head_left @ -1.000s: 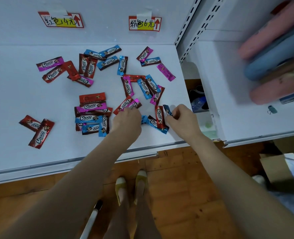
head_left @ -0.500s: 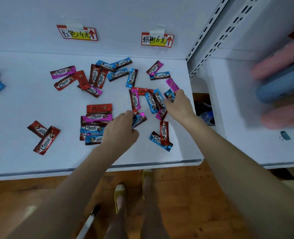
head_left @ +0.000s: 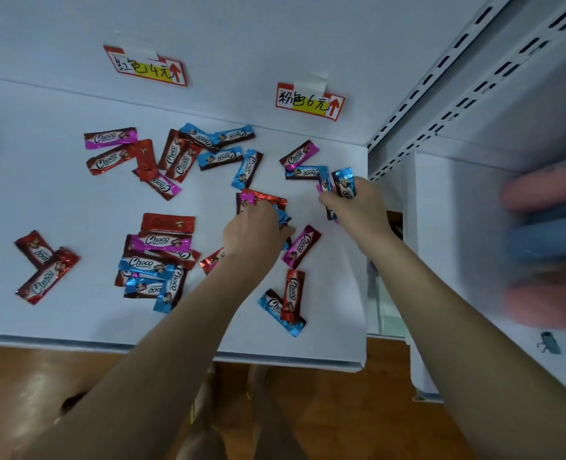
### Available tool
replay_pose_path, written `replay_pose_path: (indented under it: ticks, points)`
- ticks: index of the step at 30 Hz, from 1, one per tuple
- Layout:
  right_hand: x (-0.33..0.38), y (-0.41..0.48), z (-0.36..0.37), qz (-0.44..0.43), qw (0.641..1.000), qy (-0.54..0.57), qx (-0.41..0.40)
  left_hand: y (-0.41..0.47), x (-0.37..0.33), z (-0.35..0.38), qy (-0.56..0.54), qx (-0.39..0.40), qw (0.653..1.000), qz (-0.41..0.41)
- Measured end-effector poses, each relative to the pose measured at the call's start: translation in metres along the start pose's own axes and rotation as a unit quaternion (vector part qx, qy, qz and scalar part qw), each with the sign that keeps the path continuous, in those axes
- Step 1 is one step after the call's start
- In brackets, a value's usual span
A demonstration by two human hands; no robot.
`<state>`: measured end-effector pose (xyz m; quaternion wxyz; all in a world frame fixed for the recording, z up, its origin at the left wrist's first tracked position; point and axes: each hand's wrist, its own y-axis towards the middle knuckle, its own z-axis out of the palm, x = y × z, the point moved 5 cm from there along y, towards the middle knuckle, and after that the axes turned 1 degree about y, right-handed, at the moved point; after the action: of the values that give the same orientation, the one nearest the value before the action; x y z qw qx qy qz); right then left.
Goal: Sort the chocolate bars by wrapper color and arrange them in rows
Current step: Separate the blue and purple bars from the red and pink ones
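right hand (head_left: 354, 207), by the shelf (head_left: 334, 327) edge, grips two blue bars (head_left: 344, 183); left hand (head_left: 251, 231) curls round another blue bar (head_left: 283, 216).

Two bare forearms are seen, the left forearm (head_left: 162, 343) and the right forearm (head_left: 457, 320), each left uncovered from the near edge of the view as far as the left hand (head_left: 253, 230) and the right hand (head_left: 354, 207). Between the arms, at the near edge, two bare legs (head_left: 208, 439) are made out in blur. Thin slivers of yellow footwear (head_left: 192, 414) are glimpsed beside them, too blurred for any shape to be told.
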<state>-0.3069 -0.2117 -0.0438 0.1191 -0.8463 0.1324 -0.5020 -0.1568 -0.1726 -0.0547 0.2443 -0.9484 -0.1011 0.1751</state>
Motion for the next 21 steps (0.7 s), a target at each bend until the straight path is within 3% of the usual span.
replay_pose_path:
  ticks: [5,11,16,21]
  points:
    - [0.005,0.009,-0.005,-0.05,0.997,-0.051,0.02,0.01,-0.002,0.006,-0.004,0.007,1.0,0.001]
    - [0.021,0.04,0.024,-0.092,0.963,-0.239,0.081,0.006,0.006,-0.009,-0.063,0.01,0.997,0.053]
    - [0.025,0.065,0.043,-0.094,0.919,-0.367,0.105,0.031,0.037,-0.047,-0.086,-0.07,0.992,0.065]
    - [0.027,0.063,0.039,-0.081,0.93,-0.349,0.085,0.077,0.051,-0.073,-0.033,-0.123,0.987,0.098]
